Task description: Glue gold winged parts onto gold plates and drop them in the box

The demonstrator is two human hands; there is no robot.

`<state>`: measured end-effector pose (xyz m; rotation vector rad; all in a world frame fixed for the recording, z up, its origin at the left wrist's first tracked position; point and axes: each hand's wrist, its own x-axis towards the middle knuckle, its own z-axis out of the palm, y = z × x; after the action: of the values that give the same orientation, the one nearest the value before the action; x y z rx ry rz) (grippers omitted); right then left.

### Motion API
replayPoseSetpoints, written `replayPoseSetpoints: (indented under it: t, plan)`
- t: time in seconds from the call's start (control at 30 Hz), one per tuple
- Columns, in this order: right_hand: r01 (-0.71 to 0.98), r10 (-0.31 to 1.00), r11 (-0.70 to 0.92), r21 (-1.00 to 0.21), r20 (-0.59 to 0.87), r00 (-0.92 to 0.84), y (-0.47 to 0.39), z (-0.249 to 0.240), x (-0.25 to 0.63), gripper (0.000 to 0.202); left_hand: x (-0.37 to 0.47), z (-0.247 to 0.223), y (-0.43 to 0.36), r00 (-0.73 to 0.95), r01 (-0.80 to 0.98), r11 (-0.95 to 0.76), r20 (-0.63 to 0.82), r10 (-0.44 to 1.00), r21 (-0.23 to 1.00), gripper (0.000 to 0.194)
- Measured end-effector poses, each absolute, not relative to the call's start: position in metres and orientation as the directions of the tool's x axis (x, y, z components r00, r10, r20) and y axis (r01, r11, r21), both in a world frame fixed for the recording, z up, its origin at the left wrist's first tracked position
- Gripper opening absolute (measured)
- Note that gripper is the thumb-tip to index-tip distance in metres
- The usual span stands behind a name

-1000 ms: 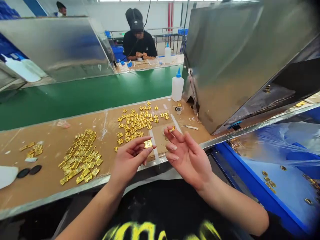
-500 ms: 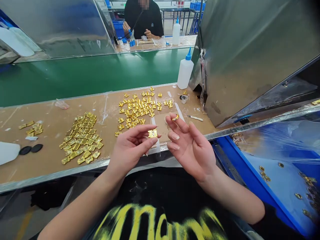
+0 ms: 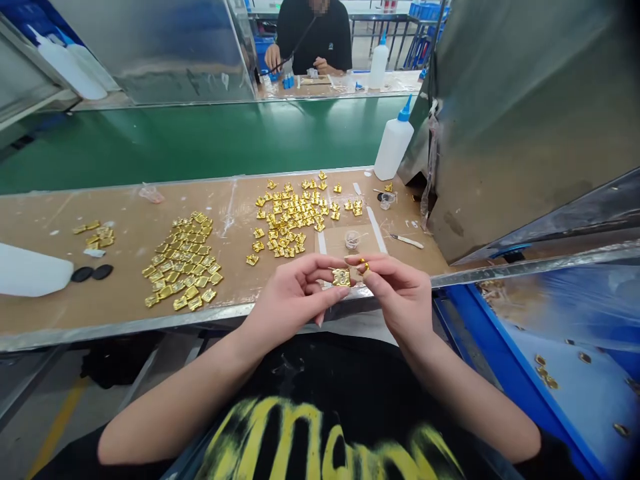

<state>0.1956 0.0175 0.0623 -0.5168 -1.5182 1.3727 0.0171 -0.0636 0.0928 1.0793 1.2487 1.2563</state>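
My left hand (image 3: 297, 293) pinches a small square gold metal piece (image 3: 342, 277) between thumb and fingers, its patterned face turned up. Close beside it, my right hand (image 3: 400, 290) has thumb and fingertips together around a tiny curved gold piece (image 3: 364, 266), whose exact kind I cannot make out. Both hands are held over the front edge of the workbench (image 3: 240, 280). Behind them lie many loose gold pieces with raised parts (image 3: 295, 213). Further left, flatter square gold pieces (image 3: 187, 257) are laid in rows.
A white squeeze bottle (image 3: 394, 148) stands at the back right, near a small clear cup (image 3: 353, 240) and a white-handled knife (image 3: 407, 241). Black discs (image 3: 93, 273) lie at left. A metal panel (image 3: 500, 133) and blue bin (image 3: 500, 353) flank the right. A co-worker (image 3: 315, 37) sits across the green belt (image 3: 210, 137).
My right hand has turned over from palm up, closed its fingers and come in beside the left hand. The square gold piece stays in my left hand. The view has shifted left.
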Motion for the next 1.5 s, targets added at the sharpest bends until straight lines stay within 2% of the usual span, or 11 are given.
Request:
replayPoseSetpoints:
  t: [0.33,0.57,0.7,0.9,1.07,1.17,1.3,1.4,1.5]
  plan:
    - [-0.403,0.827,-0.015,-0.915,0.216,-0.519,0.015,0.041,0.185,0.005,0.018,0.093,-0.059,-0.058,0.004,0.070,-0.070,0.996,0.998,0.029]
    - [-0.403,0.833,0.005,-0.915,0.227,-0.505,0.018,0.040,0.186,0.004,0.017,0.091,-0.055,-0.044,-0.064,0.104,-0.107,0.993,0.993,0.038]
    - [-0.376,0.838,0.029,-0.926,0.228,-0.496,0.018,0.039,0.186,0.004,0.017,0.089,-0.054,-0.027,-0.121,0.102,-0.106,0.994,0.987,0.035]
    - [-0.306,0.814,0.220,-0.926,0.348,-0.465,0.021,0.031,0.190,0.009,0.019,0.086,-0.054,-0.029,-0.202,0.083,-0.091,0.995,0.976,0.031]
    - [-0.302,0.710,0.403,-0.864,0.503,-0.492,0.030,0.031,0.195,0.021,0.022,0.087,-0.054,-0.022,-0.285,0.131,-0.143,0.989,0.949,0.033]
    - [-0.258,0.556,0.592,-0.764,0.618,-0.555,0.038,0.037,0.202,0.031,0.022,0.088,-0.055,0.017,-0.357,0.190,-0.197,0.980,0.915,0.031]
    - [-0.202,0.341,0.811,-0.548,0.726,-0.597,0.048,0.044,0.209,0.044,0.022,0.087,-0.059,0.049,-0.399,0.245,-0.246,0.968,0.884,0.035]
    - [-0.164,0.271,0.886,-0.433,0.772,-0.576,0.052,0.045,0.209,0.038,0.023,0.086,-0.062,0.049,-0.399,0.263,-0.266,0.963,0.879,0.038]
    - [-0.151,0.251,0.911,-0.384,0.806,-0.536,0.050,0.046,0.207,0.031,0.025,0.085,-0.064,0.031,-0.398,0.254,-0.264,0.964,0.881,0.037]
